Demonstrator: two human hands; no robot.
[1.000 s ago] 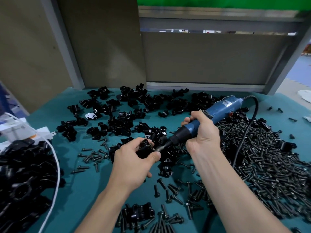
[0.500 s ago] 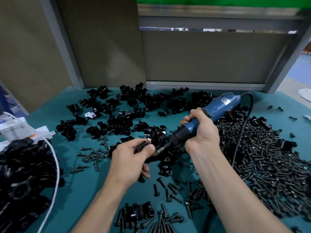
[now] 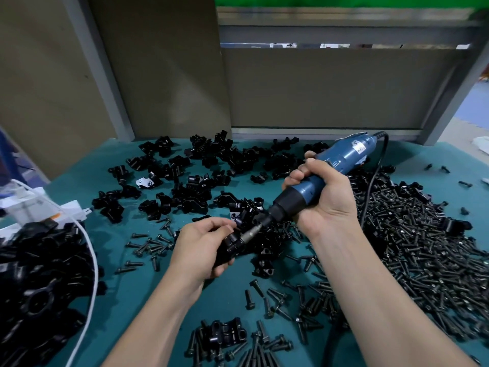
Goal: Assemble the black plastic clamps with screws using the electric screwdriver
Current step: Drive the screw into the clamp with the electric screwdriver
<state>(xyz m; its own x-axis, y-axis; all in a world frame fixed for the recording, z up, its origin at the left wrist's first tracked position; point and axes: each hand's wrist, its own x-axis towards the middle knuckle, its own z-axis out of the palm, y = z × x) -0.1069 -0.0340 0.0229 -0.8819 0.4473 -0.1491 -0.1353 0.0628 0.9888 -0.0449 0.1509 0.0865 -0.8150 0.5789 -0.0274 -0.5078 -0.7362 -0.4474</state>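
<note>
Clamp (image 3: 229,249) is mid-bench, held just above the teal mat (image 3: 132,295), pinched in L hand (image 3: 201,250) w/ thumb & fingers curled round it. R hand (image 3: 324,202) is wrapped tight on the electric screwdriver (image 3: 346,156). Vs a sec ago, L hand has turned the clamp & drawn it a bit nearer the body. The driver's rear has swung up, so it's angled steeper, w/ the bit now at the clamp's upper end. Prob. a screw is being lined up or driven, i.e. one clamp mid-assembly. Plenty of loose clamp halves (image 3: 197,186) & the screw pile (image 3: 423,250) are left to do. Can't see the screw or the bit-tip contact, as L fingers cover it. Cord (image 3: 371,181) vanishes behind R forearm, the black parts heap (image 3: 39,282) is cut off at the left edge, & the clamp's shape is hard to read, black on black.
</note>
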